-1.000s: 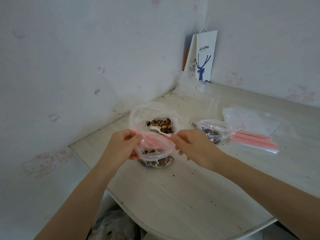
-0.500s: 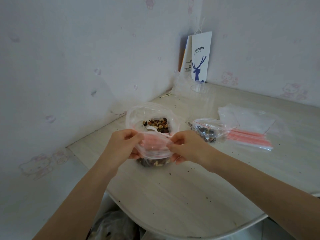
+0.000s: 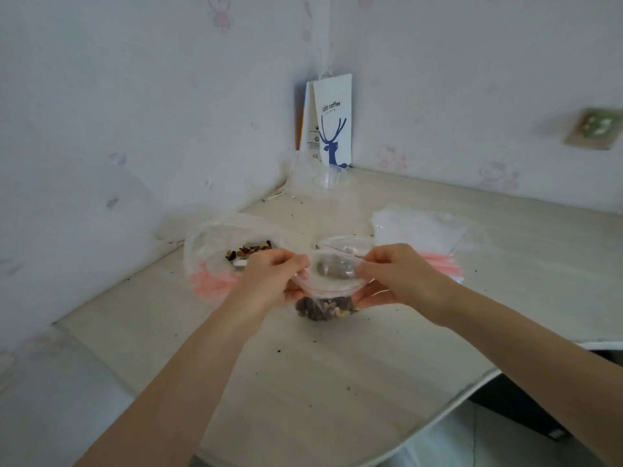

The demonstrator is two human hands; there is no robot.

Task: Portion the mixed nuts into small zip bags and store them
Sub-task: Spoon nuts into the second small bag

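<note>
We record a crumb-speckled surface (image 3: 303, 382) bearing an open bag of mixed nuts (image 3: 236, 251), a stack of empty zip bags (image 3: 421, 230), a clear cup (image 3: 327, 180) and a paper coffee bag (image 3: 332, 123).

Left hand (image 3: 269, 281) and right hand (image 3: 401, 274), seemingly pinching, face each other.

The left arm (image 3: 188, 382) and the right arm (image 3: 505, 332) are long and slim — both bare right up to the edge of the picture. The left hand (image 3: 269, 281) and the right hand (image 3: 401, 278) are bare too — just plain fingers (image 3: 293, 261), a bit blurry.
</note>
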